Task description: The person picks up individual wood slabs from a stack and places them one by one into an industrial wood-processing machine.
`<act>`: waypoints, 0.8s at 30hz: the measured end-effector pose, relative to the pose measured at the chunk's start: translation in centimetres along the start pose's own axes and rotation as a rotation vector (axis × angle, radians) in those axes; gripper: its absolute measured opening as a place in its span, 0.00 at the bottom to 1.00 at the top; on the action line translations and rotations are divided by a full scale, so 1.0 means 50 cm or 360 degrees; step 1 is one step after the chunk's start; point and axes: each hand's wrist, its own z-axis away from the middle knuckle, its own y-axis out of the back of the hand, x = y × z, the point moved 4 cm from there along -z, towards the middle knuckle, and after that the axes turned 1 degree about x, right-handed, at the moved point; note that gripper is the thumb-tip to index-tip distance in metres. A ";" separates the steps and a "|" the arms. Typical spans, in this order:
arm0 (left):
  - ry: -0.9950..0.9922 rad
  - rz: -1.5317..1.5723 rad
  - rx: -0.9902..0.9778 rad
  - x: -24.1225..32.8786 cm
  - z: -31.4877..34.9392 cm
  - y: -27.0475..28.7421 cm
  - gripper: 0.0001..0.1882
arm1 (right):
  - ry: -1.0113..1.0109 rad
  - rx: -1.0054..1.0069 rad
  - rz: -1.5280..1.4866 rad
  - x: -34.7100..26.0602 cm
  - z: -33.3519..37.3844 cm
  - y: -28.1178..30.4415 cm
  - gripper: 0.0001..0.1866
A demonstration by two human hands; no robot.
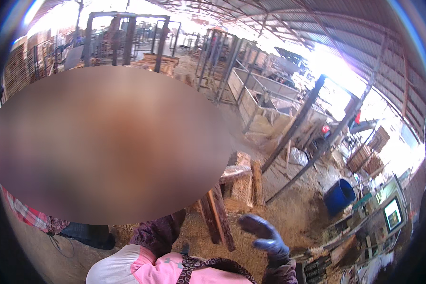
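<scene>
Narrow wooden boards (221, 218) slant through the lower middle of the frame, near a gloved right hand (272, 235).
The right hand looks released and empty, thumb and fingers apart; blur hides the left hand, so its grip cannot be told. Handling such rough boards well likely calls for a full-palm hold, clear of splintery edges. No writing is readable, even on the lit screen (392, 214) at lower right.
</scene>
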 end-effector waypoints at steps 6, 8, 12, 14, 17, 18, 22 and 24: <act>0.0392 -0.0509 0.0432 -0.270 0.032 -0.060 0.33 | 0.0238 0.1223 0.0654 0.070 0.005 0.012 0.42; 0.0555 -0.0351 0.0274 -0.397 0.035 -0.142 0.31 | 0.0332 0.1558 0.0423 0.121 0.105 0.080 0.39; 0.0908 -0.0312 -0.0047 -0.510 0.076 -0.276 0.31 | 0.0385 0.2021 0.0166 0.212 0.287 0.139 0.38; 0.1095 -0.0260 -0.0295 -0.567 0.080 -0.374 0.33 | 0.0338 0.2237 0.0017 0.209 0.378 0.164 0.37; 0.1026 -0.0856 -0.0820 -0.643 0.075 -0.432 0.41 | 0.0657 0.2487 -0.0298 0.171 0.494 0.174 0.28; 0.0952 -0.0933 -0.1178 -0.635 0.058 -0.513 0.40 | 0.0646 0.2628 -0.0271 0.173 0.555 0.201 0.27; 0.1339 -0.0494 -0.1235 -0.730 0.070 -0.542 0.39 | 0.0808 0.2854 0.0396 0.083 0.739 0.299 0.22; 0.1801 -0.0383 -0.1053 -0.762 0.057 -0.495 0.38 | 0.0730 0.3002 0.0341 0.027 0.822 0.356 0.23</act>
